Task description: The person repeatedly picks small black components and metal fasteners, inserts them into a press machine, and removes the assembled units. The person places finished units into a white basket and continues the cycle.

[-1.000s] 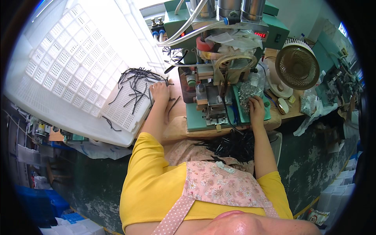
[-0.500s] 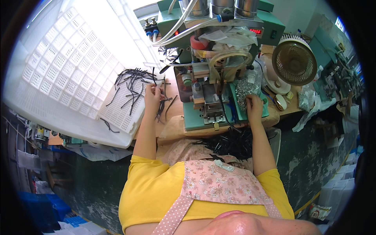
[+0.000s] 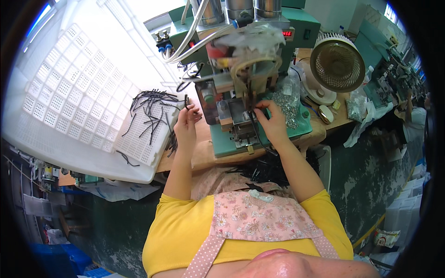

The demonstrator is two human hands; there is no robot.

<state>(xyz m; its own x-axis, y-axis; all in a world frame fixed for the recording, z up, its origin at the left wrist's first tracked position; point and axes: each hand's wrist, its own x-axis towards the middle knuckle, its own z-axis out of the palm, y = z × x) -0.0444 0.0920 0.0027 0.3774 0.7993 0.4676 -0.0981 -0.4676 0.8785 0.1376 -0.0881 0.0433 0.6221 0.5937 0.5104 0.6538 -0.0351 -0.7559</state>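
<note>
The left hand (image 3: 186, 124) pinched a short black strip (image 3: 186, 101), held nearly upright, just left of the green press machine (image 3: 241, 92). The right hand (image 3: 271, 121), nearer the machine, had its fingers pressed together on another strip at the die.

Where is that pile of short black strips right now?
In the head view, the black strips lie left of centre on the near right corner of the white lattice tray, just left of the left hand and the green machine.
</note>
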